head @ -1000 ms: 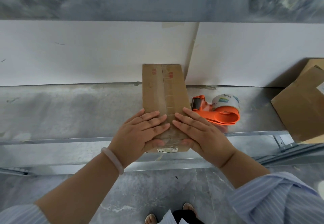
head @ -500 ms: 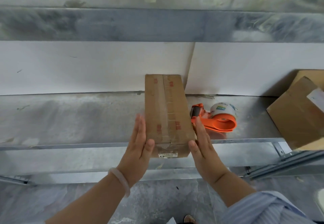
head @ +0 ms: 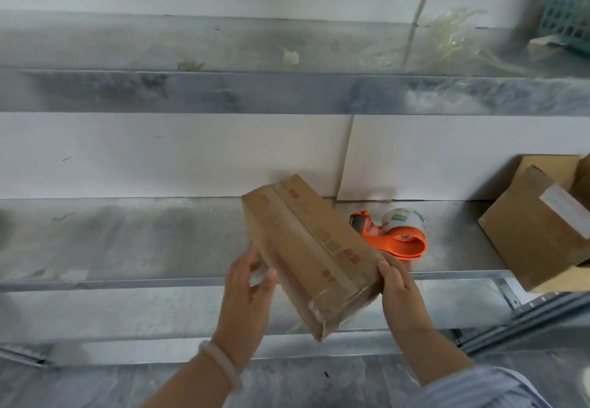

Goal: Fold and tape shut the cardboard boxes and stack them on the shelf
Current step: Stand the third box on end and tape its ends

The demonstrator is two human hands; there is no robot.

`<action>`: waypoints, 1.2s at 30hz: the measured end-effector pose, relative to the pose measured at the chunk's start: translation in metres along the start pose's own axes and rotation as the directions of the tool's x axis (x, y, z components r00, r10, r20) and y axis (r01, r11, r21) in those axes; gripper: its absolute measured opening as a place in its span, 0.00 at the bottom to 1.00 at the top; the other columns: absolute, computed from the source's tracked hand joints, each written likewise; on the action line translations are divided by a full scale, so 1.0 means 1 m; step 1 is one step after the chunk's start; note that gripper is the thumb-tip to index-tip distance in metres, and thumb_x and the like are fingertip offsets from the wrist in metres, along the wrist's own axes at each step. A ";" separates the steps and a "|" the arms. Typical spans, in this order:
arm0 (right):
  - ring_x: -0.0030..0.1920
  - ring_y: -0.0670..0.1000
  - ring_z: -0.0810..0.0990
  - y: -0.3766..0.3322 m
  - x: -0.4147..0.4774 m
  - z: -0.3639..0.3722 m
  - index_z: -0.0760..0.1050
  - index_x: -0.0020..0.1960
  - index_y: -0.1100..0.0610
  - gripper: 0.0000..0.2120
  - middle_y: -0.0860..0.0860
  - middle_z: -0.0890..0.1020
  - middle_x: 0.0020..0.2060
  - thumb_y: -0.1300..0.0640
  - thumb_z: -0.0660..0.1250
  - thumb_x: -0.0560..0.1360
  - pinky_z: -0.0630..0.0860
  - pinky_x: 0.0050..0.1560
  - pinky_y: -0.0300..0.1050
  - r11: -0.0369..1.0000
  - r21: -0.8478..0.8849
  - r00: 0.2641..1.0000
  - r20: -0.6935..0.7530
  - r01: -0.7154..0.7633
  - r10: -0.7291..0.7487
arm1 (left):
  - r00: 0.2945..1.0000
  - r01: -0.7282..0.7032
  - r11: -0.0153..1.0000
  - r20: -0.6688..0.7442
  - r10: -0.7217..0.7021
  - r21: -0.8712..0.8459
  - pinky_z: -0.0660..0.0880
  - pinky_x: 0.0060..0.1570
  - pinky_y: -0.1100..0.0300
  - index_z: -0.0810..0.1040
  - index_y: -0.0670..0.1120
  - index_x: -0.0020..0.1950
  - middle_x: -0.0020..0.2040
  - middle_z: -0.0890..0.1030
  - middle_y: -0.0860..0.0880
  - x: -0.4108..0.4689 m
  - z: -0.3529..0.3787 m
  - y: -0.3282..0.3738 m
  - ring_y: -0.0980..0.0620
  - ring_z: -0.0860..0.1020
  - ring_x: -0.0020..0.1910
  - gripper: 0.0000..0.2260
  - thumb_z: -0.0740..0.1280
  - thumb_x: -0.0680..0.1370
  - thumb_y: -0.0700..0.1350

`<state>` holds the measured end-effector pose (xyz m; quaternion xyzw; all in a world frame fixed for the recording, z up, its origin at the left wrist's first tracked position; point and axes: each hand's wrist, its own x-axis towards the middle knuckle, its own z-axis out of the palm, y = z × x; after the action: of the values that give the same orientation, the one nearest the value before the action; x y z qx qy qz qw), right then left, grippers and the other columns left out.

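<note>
Box (head: 306,248) lifted, tilted above steel shelf (head: 127,238) | left hand (head: 244,292), right hand (head: 400,292) clasp its sides | white wall (head: 159,152) behind

Grey metal shelf (head: 127,238): room
Left side is lying open; orange plastic tape dispenser (head: 396,238) and brown cardboard box (head: 530,232) are blocking the right.

Both hands, left (head: 245,283) and right (head: 399,289), grip a taped cardboard box (head: 313,248), tilted above the metal shelf (head: 127,235), orange tape dispenser (head: 396,235) behind.
</note>
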<state>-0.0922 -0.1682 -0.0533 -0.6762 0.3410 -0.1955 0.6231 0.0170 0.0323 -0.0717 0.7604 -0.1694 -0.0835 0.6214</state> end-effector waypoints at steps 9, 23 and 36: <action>0.58 0.50 0.77 0.001 0.021 0.003 0.79 0.56 0.46 0.13 0.48 0.82 0.53 0.51 0.58 0.79 0.72 0.64 0.52 0.992 -0.090 0.992 0.088 -0.085 0.093 | 0.970 0.243 0.970 0.026 -0.243 -0.004 0.66 0.64 0.58 0.63 0.53 0.75 0.69 0.70 0.52 0.081 -0.053 0.007 0.52 0.68 0.69 0.27 0.70 0.78 0.47; 0.59 0.47 0.73 -0.019 0.022 0.041 0.67 0.70 0.47 0.27 0.45 0.73 0.60 0.53 0.72 0.75 0.76 0.57 0.44 0.905 -0.411 0.992 0.102 0.108 -0.072 | 0.936 0.242 0.961 -0.293 -0.194 0.136 0.76 0.51 0.52 0.60 0.56 0.77 0.59 0.75 0.46 0.046 -0.083 -0.023 0.44 0.76 0.57 0.31 0.69 0.77 0.52; 0.76 0.53 0.52 -0.029 0.001 0.084 0.62 0.75 0.45 0.33 0.47 0.54 0.76 0.37 0.66 0.74 0.55 0.75 0.51 0.687 -0.687 0.971 0.188 0.236 -0.146 | 0.966 0.259 0.947 -0.021 -0.259 0.191 0.78 0.56 0.43 0.53 0.64 0.76 0.67 0.61 0.56 0.002 -0.055 -0.016 0.42 0.77 0.58 0.39 0.72 0.71 0.60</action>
<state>-0.0272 -0.1100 -0.0374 -0.9046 0.2798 -0.0739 0.3129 0.0400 0.0846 -0.0749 0.8322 -0.0767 -0.1493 0.5284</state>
